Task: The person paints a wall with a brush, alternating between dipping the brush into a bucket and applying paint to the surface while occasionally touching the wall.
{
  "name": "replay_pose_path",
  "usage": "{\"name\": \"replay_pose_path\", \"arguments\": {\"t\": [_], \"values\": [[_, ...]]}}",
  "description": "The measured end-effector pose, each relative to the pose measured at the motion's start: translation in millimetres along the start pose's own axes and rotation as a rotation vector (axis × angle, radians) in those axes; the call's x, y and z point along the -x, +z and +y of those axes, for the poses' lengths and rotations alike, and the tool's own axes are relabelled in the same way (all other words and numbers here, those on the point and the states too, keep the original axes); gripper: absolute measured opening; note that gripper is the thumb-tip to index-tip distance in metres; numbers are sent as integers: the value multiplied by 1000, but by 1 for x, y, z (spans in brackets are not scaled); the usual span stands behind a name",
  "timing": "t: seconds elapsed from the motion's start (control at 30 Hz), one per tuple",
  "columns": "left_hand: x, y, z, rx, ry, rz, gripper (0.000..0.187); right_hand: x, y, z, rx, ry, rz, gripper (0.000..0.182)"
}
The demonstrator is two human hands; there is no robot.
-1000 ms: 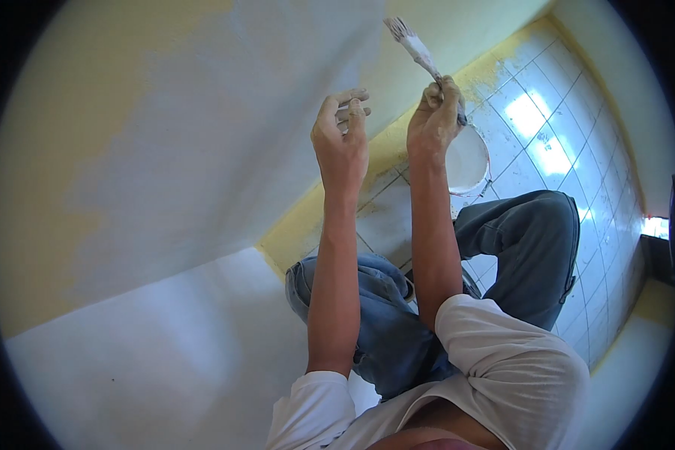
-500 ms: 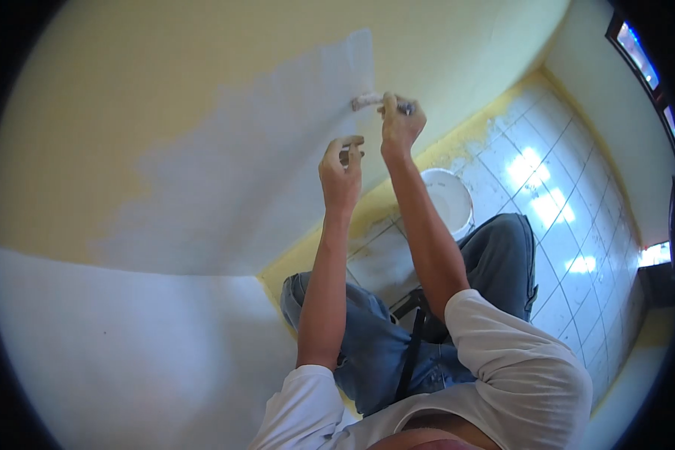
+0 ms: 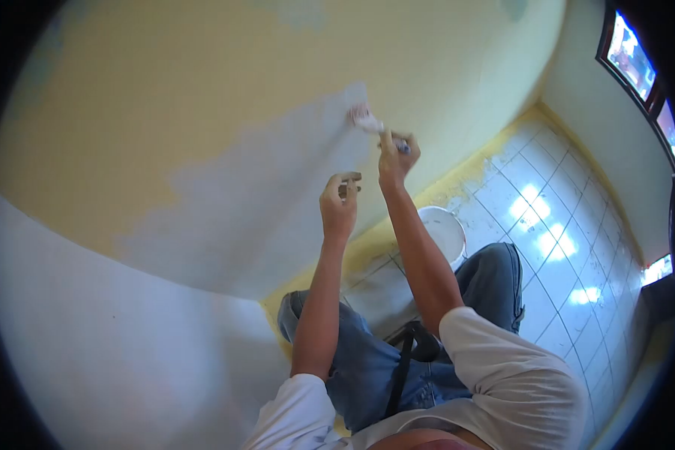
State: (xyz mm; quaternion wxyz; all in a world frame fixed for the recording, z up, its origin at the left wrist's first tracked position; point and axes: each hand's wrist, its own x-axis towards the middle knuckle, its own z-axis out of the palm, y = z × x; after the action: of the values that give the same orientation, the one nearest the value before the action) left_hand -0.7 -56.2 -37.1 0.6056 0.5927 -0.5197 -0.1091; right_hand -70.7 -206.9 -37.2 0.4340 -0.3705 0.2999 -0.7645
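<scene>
My right hand (image 3: 398, 159) is closed around the handle of a paintbrush (image 3: 365, 118) whose pale, paint-covered bristles touch the wall. The brush lies near the top right of a whitish painted patch (image 3: 255, 176) on the yellow wall (image 3: 202, 82). Left of it and a little lower, my left hand (image 3: 338, 210) is held up close to the wall. Its fingers are bent and apart, with a gap between them and nothing visible in them. A white bucket (image 3: 444, 234) stands on the floor below my right forearm, partly hidden by it.
White floor tiles (image 3: 544, 262) reach to the right, with yellow paint along the wall's foot. A white wall (image 3: 127, 337) meets the yellow one at the left. My bent knees are close to the bucket. A dark-framed window (image 3: 636, 56) is at the upper right.
The view has tilted up, so the bucket and floor sit lower. The brush has moved up the wall toward the patch's top edge. My left hand stays near the wall.
</scene>
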Motion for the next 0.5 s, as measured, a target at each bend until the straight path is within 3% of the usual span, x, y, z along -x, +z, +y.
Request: {"name": "replay_pose_path", "arguments": {"t": [0.1, 0.23, 0.37, 0.43, 0.5], "values": [[-4, 2, 11, 72, -55, -12, 19, 8, 3, -40, -42, -8, 79, 18], [-6, 8, 16, -19, -48, -23, 17, -10, 32, -97, -270, -130, -1, 16], [2, 11, -5, -58, -28, -69, 20, 3, 1, -14, 69, -183, -49, 17], [-1, 14, -5, -39, -32, -75, 20, 24, -38, 28, 302, -147, -50, 20], [2, 12, 2, -23, -66, -74, 20, 33, -65, 25, 373, 6, -47, 23]]}}
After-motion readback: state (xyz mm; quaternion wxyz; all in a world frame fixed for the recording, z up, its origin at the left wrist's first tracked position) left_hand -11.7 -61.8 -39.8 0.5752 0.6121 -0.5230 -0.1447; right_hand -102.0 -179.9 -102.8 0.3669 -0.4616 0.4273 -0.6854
